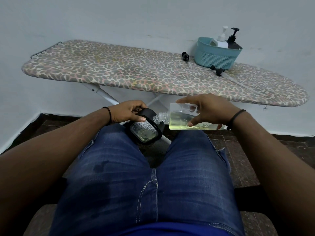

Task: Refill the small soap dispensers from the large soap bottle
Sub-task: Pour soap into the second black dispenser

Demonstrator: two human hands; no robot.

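Pouring stage: right hand [211, 109] grips large soap bottle [180, 119], tipped neck-first to 9 o'clock; left hand [127, 112] clasps black-framed small dispenser [145, 132] at knee level. Risk: the two necks misalign, so soap spills onto jeans [136, 176]. Basket [218, 55] at 1 o'clock.

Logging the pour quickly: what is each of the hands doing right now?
Left hand: grips the black-framed small dispenser.
Right hand: holds the tilted large soap bottle, neck at the dispenser.

A teal basket [211, 58] stands on the patterned ironing board [119, 72].
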